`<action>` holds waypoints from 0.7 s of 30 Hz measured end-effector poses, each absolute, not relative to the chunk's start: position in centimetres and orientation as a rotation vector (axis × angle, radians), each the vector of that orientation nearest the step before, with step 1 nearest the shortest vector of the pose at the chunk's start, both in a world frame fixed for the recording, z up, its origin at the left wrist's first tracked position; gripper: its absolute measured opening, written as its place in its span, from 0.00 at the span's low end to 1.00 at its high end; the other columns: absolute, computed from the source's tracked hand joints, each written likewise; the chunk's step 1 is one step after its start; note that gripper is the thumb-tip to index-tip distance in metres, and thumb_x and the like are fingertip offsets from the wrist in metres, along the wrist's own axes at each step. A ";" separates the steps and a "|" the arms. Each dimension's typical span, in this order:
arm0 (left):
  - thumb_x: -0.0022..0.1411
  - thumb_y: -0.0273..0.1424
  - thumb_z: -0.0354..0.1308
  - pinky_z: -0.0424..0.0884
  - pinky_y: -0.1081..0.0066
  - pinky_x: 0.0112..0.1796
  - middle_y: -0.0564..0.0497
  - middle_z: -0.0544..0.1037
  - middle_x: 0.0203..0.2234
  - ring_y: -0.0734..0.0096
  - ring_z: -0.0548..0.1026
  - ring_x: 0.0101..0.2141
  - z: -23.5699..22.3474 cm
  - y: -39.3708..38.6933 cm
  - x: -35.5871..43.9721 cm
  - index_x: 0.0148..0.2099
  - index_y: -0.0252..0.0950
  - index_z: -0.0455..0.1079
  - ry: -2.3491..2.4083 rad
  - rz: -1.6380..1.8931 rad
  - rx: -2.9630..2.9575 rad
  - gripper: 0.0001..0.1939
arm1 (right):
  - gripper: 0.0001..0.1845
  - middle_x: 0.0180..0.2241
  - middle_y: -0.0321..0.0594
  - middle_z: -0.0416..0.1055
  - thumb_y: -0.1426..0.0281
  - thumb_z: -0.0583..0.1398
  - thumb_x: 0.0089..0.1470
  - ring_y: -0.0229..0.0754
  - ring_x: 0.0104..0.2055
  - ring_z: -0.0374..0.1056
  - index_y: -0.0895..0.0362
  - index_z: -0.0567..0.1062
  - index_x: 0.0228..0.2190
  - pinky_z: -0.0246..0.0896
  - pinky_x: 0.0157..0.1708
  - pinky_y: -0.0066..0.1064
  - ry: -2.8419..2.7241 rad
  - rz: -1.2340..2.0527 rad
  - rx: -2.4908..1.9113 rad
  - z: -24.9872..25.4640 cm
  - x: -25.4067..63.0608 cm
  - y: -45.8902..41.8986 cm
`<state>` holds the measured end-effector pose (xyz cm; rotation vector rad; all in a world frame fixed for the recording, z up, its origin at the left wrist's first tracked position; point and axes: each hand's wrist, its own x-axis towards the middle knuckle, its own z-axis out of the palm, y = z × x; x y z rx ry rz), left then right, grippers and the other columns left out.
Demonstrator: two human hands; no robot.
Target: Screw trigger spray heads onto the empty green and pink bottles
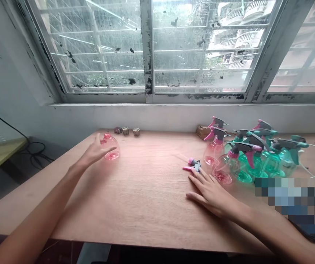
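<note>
Along the near edge of a plywood tabletop [146, 220], a broad span of wood is left open between the right hand [212, 194] and the left hand [95, 152]. The right hand is laid flat and open, with nothing gripped, its fingertips [201, 176] just beside a pink-and-grey trigger sprayer head [194, 165] lying loose on the wood. The left hand is held open with the fingers extended, laid against a headless pink transparent bottle [111, 150] at the upper left of the table; no closed grip is shown. Assembled pink and teal spray bottles [247, 161] are crowded at the right, close to the right hand, near the table's far edge. Small square pots [130, 131] are set along that edge, below a spotted window [146, 47].
</note>
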<state>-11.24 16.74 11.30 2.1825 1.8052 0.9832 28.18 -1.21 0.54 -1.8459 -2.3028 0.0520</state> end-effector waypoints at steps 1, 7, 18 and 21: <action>0.64 0.52 0.59 0.69 0.49 0.57 0.36 0.71 0.58 0.40 0.71 0.58 10.9 16.6 -11.2 0.66 0.23 0.52 1.791 0.962 2.167 0.44 | 0.40 0.70 0.50 0.52 0.43 0.49 0.64 0.64 0.73 0.41 0.57 0.65 0.64 0.45 0.67 0.64 -2.324 0.081 -1.851 0.6 28.5 -2.1; 0.56 0.51 0.66 0.71 0.49 0.56 0.36 0.71 0.57 0.43 0.71 0.58 8.6 12.1 -9.9 0.63 0.34 0.56 1.621 0.833 2.152 0.41 | 0.32 0.64 0.51 0.65 0.49 0.51 0.66 0.59 0.66 0.60 0.56 0.70 0.59 0.56 0.64 0.59 -2.287 0.160 -1.808 0.7 29.4 -6.3; 0.62 0.40 0.62 0.70 0.51 0.59 0.39 0.67 0.62 0.49 0.70 0.61 1.8 1.1 -3.3 0.65 0.44 0.46 1.277 0.947 2.054 0.36 | 0.33 0.61 0.72 0.61 0.61 0.59 0.63 0.71 0.65 0.57 0.71 0.63 0.61 0.58 0.60 0.58 -2.087 -0.032 -2.004 1.0 27.3 3.5; 0.58 0.40 0.65 0.70 0.49 0.58 0.35 0.67 0.61 0.44 0.70 0.60 0.5 1.2 -2.6 0.63 0.39 0.51 1.259 1.024 1.979 0.37 | 0.26 0.57 0.71 0.66 0.68 0.56 0.64 0.69 0.61 0.61 0.72 0.65 0.58 0.60 0.57 0.57 -2.061 -0.042 -1.992 0.7 27.4 4.4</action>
